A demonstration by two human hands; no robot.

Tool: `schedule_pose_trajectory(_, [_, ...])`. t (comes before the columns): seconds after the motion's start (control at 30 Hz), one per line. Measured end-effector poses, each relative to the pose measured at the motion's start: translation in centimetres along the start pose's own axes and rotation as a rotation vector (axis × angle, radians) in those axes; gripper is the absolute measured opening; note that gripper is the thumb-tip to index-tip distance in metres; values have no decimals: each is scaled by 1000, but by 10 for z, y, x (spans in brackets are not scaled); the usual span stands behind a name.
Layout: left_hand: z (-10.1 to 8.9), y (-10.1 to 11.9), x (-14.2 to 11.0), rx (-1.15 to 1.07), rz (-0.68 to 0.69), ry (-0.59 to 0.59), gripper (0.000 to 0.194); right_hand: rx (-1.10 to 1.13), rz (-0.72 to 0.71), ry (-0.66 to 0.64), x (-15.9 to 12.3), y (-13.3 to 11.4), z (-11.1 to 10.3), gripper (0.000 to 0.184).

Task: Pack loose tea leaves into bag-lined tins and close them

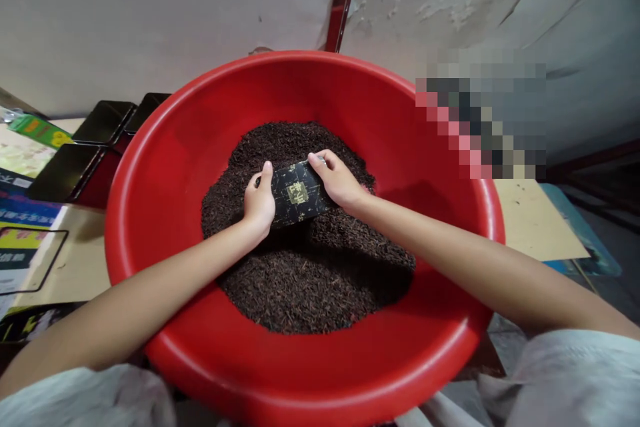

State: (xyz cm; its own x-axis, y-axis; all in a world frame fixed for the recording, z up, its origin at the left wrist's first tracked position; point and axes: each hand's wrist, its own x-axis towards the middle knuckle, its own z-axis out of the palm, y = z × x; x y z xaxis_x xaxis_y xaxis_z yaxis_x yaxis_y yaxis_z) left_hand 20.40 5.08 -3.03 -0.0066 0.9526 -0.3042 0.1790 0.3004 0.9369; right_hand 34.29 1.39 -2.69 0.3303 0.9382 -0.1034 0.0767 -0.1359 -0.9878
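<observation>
A big red plastic basin (165, 167) fills the middle of the view and holds a heap of dark loose tea leaves (310, 280). On top of the heap lies a small black box with gold print (299, 192), tilted. My left hand (259, 203) grips its left end with the thumb on top. My right hand (336, 179) grips its right end, fingers curled over the edge. Both forearms reach in over the near rim.
Several open black tins (80, 167) stand left of the basin on a pale board. Printed cartons (25, 240) lie at the far left. A peeling grey wall (450, 0) rises behind. A red handle (339, 13) sticks up past the far rim.
</observation>
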Motion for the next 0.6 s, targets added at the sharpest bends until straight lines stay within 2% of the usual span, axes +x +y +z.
schedule_pose_trajectory(0.13, [-4,-3,3,119,73,48,48,-71,-101,30,4,3,0,41])
schedule_pose_trajectory(0.23, [-6,-4,8,175,93,62,49,-32,-142,72,5,5,2,41])
schedule_pose_trajectory(0.4, [-3,-3,6,72,54,76,46,43,-104,76,5,12,6,46])
schedule_pose_trajectory(0.47, [-3,-3,3,32,39,78,45,38,-107,79,5,15,2,57])
schedule_pose_trajectory(0.5, [-3,-3,2,20,36,78,45,7,-150,38,6,16,-2,66])
schedule_pose_trajectory(0.53, [-3,-3,1,12,36,80,44,-49,-219,-41,6,19,-9,79])
schedule_pose_trajectory(0.6, [-3,-1,0,-5,34,91,41,-220,-382,-281,6,26,-26,112])
